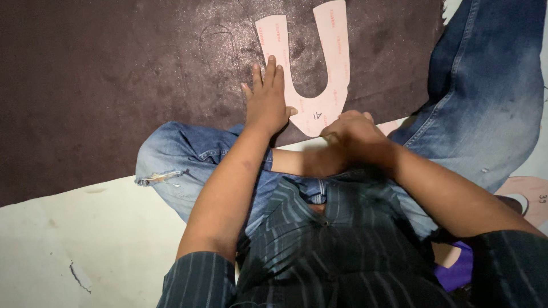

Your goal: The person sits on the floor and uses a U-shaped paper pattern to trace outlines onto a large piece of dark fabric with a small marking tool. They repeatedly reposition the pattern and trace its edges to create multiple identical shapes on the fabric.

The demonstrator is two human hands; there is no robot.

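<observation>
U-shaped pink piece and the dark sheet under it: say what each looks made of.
U-shaped pink piece: seemingly thin card or paper, flat with crisp cut edges and a matte face. Dark sheet: probably suede-like leather or fabric, since its brown-purple surface looks napped and faintly marked. The left hand presses on both.

Open dark suede sheet (103,80) across upper left. Pink U-shaped template (319,108) blocks top centre; bent denim knees (171,159) crowd middle, other leg fills the upper right.
</observation>
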